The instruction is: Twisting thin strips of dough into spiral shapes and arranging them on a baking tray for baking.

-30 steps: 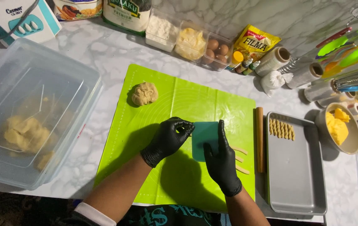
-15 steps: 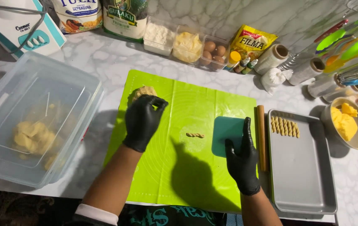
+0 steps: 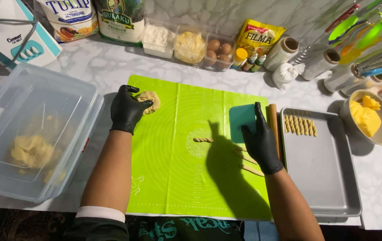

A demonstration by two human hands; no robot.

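Green mat (image 3: 177, 147): a silicone baking sheet spread flat on the marble desk (image 3: 88, 71), between a clear plastic tub (image 3: 30, 129) and a metal tray (image 3: 320, 174).
Left hand (image 3: 127, 109): black-gloved, fingers curled over and grasping the lump of dough (image 3: 148, 101) at the mat's far left corner.
Right hand (image 3: 262, 143): black-gloved, fingers released and laid flat, tips resting on a teal scraper (image 3: 241, 121) near the mat's right edge.
Twisted dough stick (image 3: 203, 140): lies alone at mid-mat, apart from both hands.
Plain dough strips (image 3: 249, 168): partly under the right hand.
Rolling pin (image 3: 274, 129): wooden, along the mat's right edge, just beside the tray.
Tray: a row of twisted sticks (image 3: 299, 125) at its far end.
Bowl (image 3: 380, 134): right of the tray, holding yellow butter (image 3: 364, 116).
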